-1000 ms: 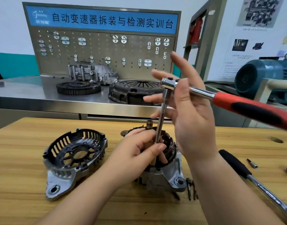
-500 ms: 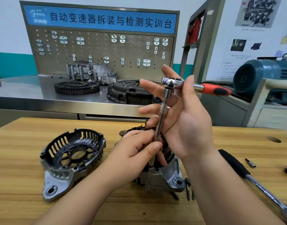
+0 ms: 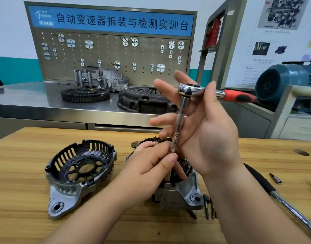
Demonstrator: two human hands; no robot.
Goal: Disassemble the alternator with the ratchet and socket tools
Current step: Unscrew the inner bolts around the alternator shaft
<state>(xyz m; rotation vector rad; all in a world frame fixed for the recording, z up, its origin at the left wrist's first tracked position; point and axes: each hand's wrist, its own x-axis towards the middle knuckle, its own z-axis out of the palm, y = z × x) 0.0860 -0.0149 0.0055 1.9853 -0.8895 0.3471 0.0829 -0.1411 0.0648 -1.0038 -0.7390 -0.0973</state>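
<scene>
The alternator body (image 3: 184, 196) stands on the wooden table (image 3: 19, 173), its windings partly hidden by my hands. A steel extension bar (image 3: 177, 134) rises from it to the ratchet head (image 3: 190, 88), whose red handle (image 3: 237, 96) points to the right. My left hand (image 3: 154, 161) grips the lower part of the bar just above the alternator. My right hand (image 3: 204, 138) is beside the bar with its fingers spread straight and the thumb lying across the ratchet's neck. The removed housing cover (image 3: 77, 171) lies to the left.
A second long ratchet with a black grip (image 3: 274, 191) lies at the right, with a small bit (image 3: 275, 178) past it and loose bolts (image 3: 206, 205) by the alternator. Behind, a steel bench carries a flywheel (image 3: 85, 94) and clutch plate (image 3: 146, 101). A blue motor (image 3: 281, 81) sits at the right.
The red handle has swung away from me toward the back right, and my right hand has turned with it. My left hand has kept its grip on the bar.
</scene>
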